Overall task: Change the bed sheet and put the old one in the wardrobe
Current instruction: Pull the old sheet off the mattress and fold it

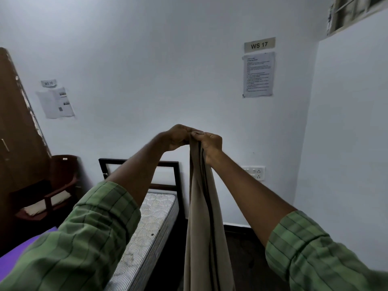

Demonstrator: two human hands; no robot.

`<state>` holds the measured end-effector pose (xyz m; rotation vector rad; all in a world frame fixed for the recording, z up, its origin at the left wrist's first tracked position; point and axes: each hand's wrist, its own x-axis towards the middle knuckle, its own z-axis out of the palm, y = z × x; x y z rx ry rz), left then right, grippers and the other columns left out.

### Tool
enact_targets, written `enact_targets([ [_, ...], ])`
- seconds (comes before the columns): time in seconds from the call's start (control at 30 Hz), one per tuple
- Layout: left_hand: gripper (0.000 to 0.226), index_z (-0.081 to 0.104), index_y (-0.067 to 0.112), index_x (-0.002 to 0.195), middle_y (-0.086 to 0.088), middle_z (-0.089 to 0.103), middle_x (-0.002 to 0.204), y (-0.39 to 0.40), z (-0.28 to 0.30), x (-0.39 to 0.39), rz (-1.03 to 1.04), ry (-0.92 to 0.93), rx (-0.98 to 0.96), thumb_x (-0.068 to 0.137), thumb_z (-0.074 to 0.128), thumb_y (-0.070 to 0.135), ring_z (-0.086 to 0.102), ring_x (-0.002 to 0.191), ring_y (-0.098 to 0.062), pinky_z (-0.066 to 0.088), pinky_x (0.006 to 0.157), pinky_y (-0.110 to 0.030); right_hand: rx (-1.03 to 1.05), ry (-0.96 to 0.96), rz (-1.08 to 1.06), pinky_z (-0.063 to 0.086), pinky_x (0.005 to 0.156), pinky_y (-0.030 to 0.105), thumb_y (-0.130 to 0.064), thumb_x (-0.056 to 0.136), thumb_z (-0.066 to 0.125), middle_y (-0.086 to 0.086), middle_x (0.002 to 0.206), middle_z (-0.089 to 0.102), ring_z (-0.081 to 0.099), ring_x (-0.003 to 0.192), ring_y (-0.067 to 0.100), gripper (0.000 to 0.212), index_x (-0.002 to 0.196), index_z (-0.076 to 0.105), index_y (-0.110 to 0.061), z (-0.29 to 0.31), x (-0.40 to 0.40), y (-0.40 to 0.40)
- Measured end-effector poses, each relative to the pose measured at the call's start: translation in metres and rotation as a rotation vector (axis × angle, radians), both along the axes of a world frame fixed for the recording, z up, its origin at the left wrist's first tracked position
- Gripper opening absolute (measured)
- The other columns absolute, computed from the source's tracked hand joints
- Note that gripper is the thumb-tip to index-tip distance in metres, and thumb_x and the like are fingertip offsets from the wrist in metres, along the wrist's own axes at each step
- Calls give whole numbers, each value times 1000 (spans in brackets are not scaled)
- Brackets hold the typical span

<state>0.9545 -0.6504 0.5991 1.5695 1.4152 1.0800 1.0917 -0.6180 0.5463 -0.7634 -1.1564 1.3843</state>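
At far left stands the tall brown wooden wardrobe [14,114], beside a dark red armchair [56,185]. The bare striped mattress [153,223] on its black metal frame lies below the raised arms. The left hand [178,136] and the right hand [211,144] meet, fingers curled, pinching the top of the beige bed sheet [204,217], which hangs in long folds beside the bed. If either pinch loosens, the gathered corners would likely separate and the hanging cloth drop, spoiling the fold.

beige sheet [204,217]; green checked sleeves [100,227]; purple cloth [19,252].
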Motion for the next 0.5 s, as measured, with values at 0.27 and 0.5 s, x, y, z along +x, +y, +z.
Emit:
enact_targets([
  [0.27,28,73,-4,117,-12,76,116,2,-4,-2,61,-86,-1,100,52,5,71,110,-23,58,86,-26,-12,-147,-153,58,61,30,-21,75,85,4,80,72,67,72,18,22,84,67,-11,-5,-10,1],
  [0.5,34,76,6,106,-12,75,106,6,2,-16,54,252,77,100,47,-10,69,97,-15,55,76,-19,66,-266,390,59,96,43,-22,69,92,11,109,77,74,102,26,50,114,72,-9,-7,21,11],
])
